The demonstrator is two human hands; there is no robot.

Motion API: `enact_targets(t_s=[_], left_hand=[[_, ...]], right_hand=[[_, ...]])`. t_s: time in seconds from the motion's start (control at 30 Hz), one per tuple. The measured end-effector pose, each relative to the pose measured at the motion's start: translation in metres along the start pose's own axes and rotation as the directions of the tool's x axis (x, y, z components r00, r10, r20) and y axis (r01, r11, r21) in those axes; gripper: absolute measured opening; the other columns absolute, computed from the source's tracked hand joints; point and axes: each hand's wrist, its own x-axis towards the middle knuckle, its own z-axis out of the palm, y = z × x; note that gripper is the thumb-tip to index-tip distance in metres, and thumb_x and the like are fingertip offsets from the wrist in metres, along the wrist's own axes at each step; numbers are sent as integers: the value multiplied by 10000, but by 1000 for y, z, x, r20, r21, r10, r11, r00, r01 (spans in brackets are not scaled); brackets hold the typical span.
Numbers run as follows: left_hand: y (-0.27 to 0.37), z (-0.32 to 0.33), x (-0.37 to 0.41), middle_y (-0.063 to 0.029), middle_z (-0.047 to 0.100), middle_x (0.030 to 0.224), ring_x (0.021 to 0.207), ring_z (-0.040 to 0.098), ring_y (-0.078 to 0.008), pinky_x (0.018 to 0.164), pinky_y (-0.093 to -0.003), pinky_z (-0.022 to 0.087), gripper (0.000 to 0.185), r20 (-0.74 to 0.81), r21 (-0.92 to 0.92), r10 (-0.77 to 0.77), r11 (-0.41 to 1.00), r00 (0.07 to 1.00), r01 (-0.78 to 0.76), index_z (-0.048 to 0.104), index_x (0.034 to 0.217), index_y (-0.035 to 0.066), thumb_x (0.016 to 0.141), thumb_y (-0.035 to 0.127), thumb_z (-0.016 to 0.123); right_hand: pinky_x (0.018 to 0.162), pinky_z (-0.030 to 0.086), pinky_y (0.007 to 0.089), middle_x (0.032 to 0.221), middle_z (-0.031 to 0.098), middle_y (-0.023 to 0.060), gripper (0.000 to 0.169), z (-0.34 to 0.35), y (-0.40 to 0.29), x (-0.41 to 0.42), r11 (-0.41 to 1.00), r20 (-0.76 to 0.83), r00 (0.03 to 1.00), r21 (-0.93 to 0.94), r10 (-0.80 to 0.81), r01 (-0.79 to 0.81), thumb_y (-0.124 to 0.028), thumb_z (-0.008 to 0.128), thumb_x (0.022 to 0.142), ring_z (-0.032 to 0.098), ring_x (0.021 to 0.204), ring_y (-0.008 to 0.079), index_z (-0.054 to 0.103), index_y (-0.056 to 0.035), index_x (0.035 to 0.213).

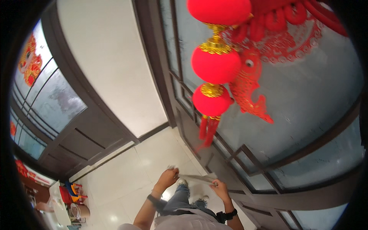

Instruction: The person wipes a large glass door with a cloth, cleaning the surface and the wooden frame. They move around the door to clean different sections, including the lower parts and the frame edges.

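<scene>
My left hand (168, 178) and my right hand (220, 189) each grip an end of a thin greyish cloth (198, 178). The cloth is stretched between them in front of my body, over the tiled floor. Dark bands circle both of my wrists. Up and to the right of my hands hangs a string of red lanterns (216, 63) with gold trim and a red tassel. A red fish ornament (248, 86) hangs beside it, in front of a frosted glass panel (302, 115) in a dark frame.
A dark door with glass panes (61, 97) and a white wall (112, 57) stand at the left. At the lower left are a white table (61, 211), a red, blue and yellow plastic chair (75, 192) and a bin (83, 210). My legs and shoes are on the pale tiles (115, 178).
</scene>
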Motion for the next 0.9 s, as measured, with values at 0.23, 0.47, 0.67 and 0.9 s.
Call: enact_targets(t_s=[0.23, 0.47, 0.67, 0.9], left_hand=[[-43, -69, -89, -166, 674, 866, 819, 632, -378, 740, -431, 519, 176, -212, -137, -404, 914, 890, 382, 679, 922, 36, 766, 108, 719], [-126, -138, -58, -120, 686, 904, 845, 657, -341, 748, -421, 536, 162, -322, -74, -337, 940, 885, 332, 715, 930, 81, 782, 146, 715], [-147, -222, 21, -99, 664, 898, 761, 649, -308, 674, -386, 535, 216, -320, -154, -90, 987, 943, 42, 682, 990, 81, 780, 106, 722], [-136, -258, 102, -102, 643, 1072, 942, 615, -323, 800, -387, 517, 357, -332, -285, 244, 895, 911, -344, 649, 1123, 56, 773, 58, 725]], right_hand=[[658, 498, 374, 806, 673, 171, 253, 32, -127, 42, 991, 509, 851, 108, -127, 83, -221, 704, 897, 657, 714, 253, 624, -29, 1041], [622, 472, 307, 773, 646, 123, 264, 90, -211, 117, 951, 216, 930, 150, -297, 269, -187, 733, 865, 590, 675, 167, 621, -36, 1049], [679, 491, 306, 794, 649, 93, 213, 98, -301, 182, 960, -201, 971, 217, -132, 176, -84, 722, 836, 628, 730, 156, 638, -44, 1028], [900, 452, 318, 1079, 619, 110, 295, 58, -373, 239, 875, -629, 717, 117, -301, 470, -20, 685, 826, 591, 1012, 210, 614, -20, 1112]])
